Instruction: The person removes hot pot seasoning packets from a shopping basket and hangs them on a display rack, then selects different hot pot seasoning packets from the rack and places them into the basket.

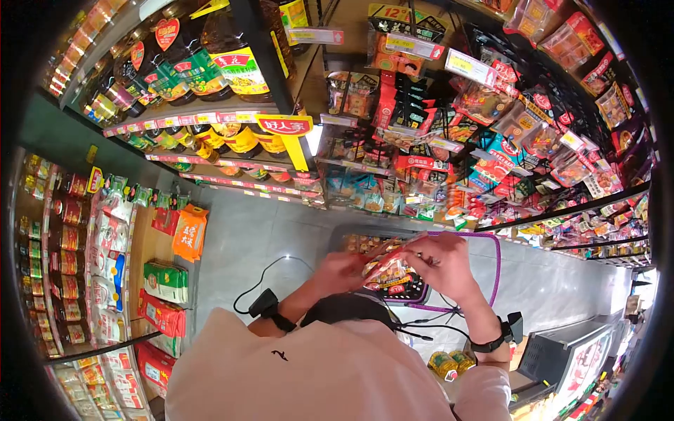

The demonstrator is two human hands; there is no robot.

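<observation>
In front of my body both hands are closed at a red, shiny flat food packet [390, 258]. My left hand [338, 274] has its fingers at the packet's left side. My right hand [447, 263] pinches the upper right end, its thumb and fingers bent around the edge. The packet is tilted and seen nearly edge-on, so its printed face is mostly hidden. Beneath it is a dark basket [420, 289] with several packaged foods [399, 275] in it, partly covered by my hands and the packet.
A purple cart frame [498, 270] surrounds the basket's right side. Hanging seasoning packets [505, 133] fill the rack ahead; large oil bottles [239, 70] line the shelf at upper left. Shelves with jars [70, 259] and bags [165, 281] stand left. Black cables [428, 330] run between my wrists.
</observation>
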